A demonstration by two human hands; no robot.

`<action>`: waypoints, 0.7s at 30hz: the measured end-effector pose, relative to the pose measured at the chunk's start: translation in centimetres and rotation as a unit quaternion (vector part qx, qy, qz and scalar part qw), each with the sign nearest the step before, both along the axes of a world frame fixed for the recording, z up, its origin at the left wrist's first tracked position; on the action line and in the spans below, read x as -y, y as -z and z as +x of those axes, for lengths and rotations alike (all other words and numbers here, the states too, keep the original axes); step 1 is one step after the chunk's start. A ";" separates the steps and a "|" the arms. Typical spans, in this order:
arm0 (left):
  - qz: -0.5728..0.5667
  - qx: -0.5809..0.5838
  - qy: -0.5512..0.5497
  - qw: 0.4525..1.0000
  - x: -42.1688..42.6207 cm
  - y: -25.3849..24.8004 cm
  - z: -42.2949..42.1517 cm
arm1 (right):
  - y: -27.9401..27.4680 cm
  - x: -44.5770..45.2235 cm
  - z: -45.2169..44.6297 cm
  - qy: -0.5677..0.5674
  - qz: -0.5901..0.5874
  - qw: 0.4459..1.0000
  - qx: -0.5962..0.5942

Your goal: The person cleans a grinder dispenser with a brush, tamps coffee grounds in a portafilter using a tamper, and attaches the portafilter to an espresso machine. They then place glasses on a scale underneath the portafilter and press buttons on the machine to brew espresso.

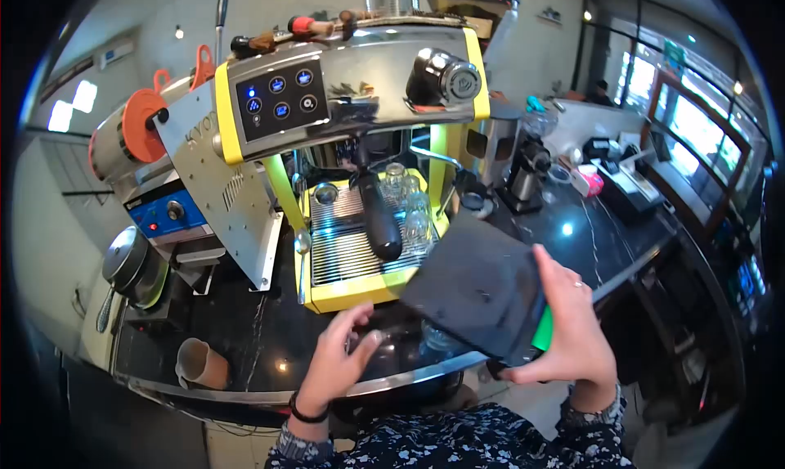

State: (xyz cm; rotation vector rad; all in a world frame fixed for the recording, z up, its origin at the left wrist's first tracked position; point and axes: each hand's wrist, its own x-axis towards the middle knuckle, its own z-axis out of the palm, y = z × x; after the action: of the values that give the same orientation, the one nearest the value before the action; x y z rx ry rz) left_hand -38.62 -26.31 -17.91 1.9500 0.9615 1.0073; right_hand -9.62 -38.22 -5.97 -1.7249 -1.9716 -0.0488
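Note:
My right hand [576, 326] grips a black square slab [478, 285] by its right side, thumb below and fingers along the edge. The slab is tilted above the counter's front edge, and a bright green strip [543, 330] shows beside my palm. My left hand [343, 350] is apart from it, over the counter, with fingers loosely curved, thumb apart and nothing visible in them. Partly hidden below the slab is what looks like a clear glass [437, 338]. Behind my hands stands a yellow and chrome espresso machine [360, 297] with a black-handled portafilter [380, 219] in it.
Small glasses [417, 211] stand on the drip tray, and a spoon [302, 244] lies at its left. A brown mug [202, 364] and a lidded pot [135, 260] are at left. A grinder [527, 175] and a pink box [587, 180] stand farther right on the black counter [270, 338].

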 end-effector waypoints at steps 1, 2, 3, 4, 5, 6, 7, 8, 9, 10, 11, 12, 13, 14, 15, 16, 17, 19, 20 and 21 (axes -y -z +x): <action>-0.013 0.012 0.042 0.999 1.3 0.1 -1.1 | 0.1 -0.3 -2.1 -0.001 -0.020 1.000 -0.008; -0.059 0.016 0.071 0.996 2.6 0.1 -2.0 | 0.7 -0.7 -4.2 0.013 -0.038 0.999 -0.014; -0.104 0.020 0.098 0.990 3.8 0.0 -2.5 | 1.4 -1.5 -6.2 0.024 -0.054 0.998 -0.019; -0.124 -0.012 0.108 0.986 4.7 -0.5 -2.7 | 2.5 -2.3 -8.0 0.039 -0.051 0.998 -0.020; -0.139 0.038 0.146 0.979 5.2 0.7 -3.1 | 3.9 -3.3 -9.6 0.051 -0.047 0.997 -0.021; -0.152 0.098 0.135 0.974 5.3 2.0 -2.9 | 5.3 -4.7 -11.2 0.082 -0.045 0.995 -0.018; -0.165 0.157 0.123 0.966 5.2 3.3 -2.5 | 5.8 -5.9 -12.7 0.099 -0.049 0.992 -0.053; -0.148 0.172 0.107 0.968 4.7 4.1 -1.9 | 7.2 -7.4 -13.6 0.116 -0.043 0.991 -0.055; -0.130 0.187 0.091 0.970 3.8 4.3 -1.2 | 8.5 -8.8 -14.3 0.132 -0.037 0.989 -0.056; -0.125 0.184 0.081 0.972 2.8 4.0 -0.6 | 8.9 -9.8 -15.1 0.155 -0.056 0.984 -0.061; -0.146 0.213 0.068 0.964 2.1 4.0 0.0 | 9.0 -10.7 -15.7 0.177 -0.073 0.979 -0.065; -0.117 0.220 0.057 0.967 1.3 4.7 0.4 | 9.5 -11.5 -15.9 0.189 -0.079 0.976 -0.069; -0.090 0.227 0.045 0.969 0.5 5.6 0.7 | 9.9 -12.2 -16.1 0.200 -0.087 0.973 -0.074; -0.107 0.226 0.046 0.967 -0.4 6.4 0.7 | 10.2 -12.9 -16.3 0.211 -0.095 0.970 -0.079; -0.123 0.225 0.047 0.965 -1.6 7.0 0.6 | 10.3 -13.4 -16.4 0.222 -0.102 0.966 -0.084; -0.139 0.224 0.048 0.963 -2.3 7.3 0.4 | 10.3 -13.7 -16.4 0.223 -0.116 0.965 -0.077; -0.134 0.229 0.048 0.963 -2.7 7.3 0.4 | 10.1 -13.7 -16.3 0.210 -0.130 0.966 -0.075; -0.122 0.240 0.051 0.962 -3.4 7.0 0.5 | 9.4 -13.7 -15.3 0.183 -0.156 0.968 -0.071; -0.134 0.268 0.067 0.952 -3.4 6.3 0.7 | 9.5 -14.2 -14.3 0.178 -0.121 0.972 -0.092; -0.141 0.269 0.071 0.950 -3.5 6.0 0.7 | 9.1 -14.9 -13.3 0.200 -0.073 0.973 -0.093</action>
State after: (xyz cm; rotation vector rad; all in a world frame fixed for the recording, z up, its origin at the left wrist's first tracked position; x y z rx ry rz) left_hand -37.93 -22.84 -23.86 1.3795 0.6035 1.1622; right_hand -22.94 -23.33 -15.08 -2.1159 -1.5033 0.1180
